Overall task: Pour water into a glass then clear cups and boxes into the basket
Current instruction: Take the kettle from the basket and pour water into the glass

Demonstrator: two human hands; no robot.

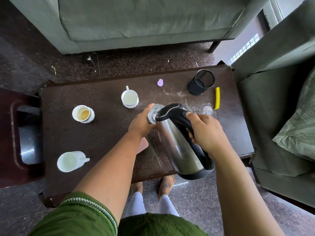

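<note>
My right hand (pixel 206 132) grips the black handle of a steel kettle (pixel 179 142), tilted with its spout over a clear glass (pixel 154 112). My left hand (pixel 141 121) holds that glass from the left side on the dark table (pixel 102 133). A second clear glass (pixel 207 109) stands right of the kettle lid. Three white cups are on the table: one at the back (pixel 129 99), one with brown liquid (pixel 83 114), and one lying on its side near the front left (pixel 70 161). A pink box (pixel 143 144) shows partly under my left forearm.
A black mesh holder (pixel 201 82) lies tilted at the back right, with a yellow clip (pixel 217 97) beside it. A small purple item (pixel 160 82) sits near the back edge. Sofas stand behind and right of the table. A dark stool (pixel 22 133) is to the left.
</note>
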